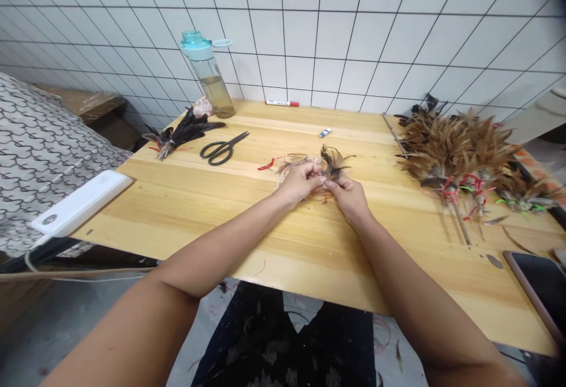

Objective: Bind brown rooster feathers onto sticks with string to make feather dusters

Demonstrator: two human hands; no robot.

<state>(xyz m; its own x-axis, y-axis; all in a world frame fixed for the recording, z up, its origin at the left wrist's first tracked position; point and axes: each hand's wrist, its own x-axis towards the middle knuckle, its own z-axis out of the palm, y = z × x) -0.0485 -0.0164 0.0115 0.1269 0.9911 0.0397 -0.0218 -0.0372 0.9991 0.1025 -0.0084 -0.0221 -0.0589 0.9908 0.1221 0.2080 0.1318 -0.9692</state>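
Over the middle of the wooden table, my left hand [301, 181] and my right hand [351, 197] meet with their fingertips pinched together. Between them they grip the base of a small bunch of brown and black feathers [334, 161], whose tips fan out away from me. My fingers hide the base of the bunch. Loose feathers and reddish thread lie under and around the hands. A short piece of red string [266, 164] rests just left of them. Black-handled scissors [221, 150] lie farther left, blades pointing away to the right.
Black feathers [188, 130] lie at the back left by a water bottle [212, 80]. A red-and-white marker [282, 103] sits by the tiled wall. Brown feather bunches [460, 151] tied with red and green string fill the right side. A phone [537, 287] and white power strip [84, 198] lie at opposite edges.
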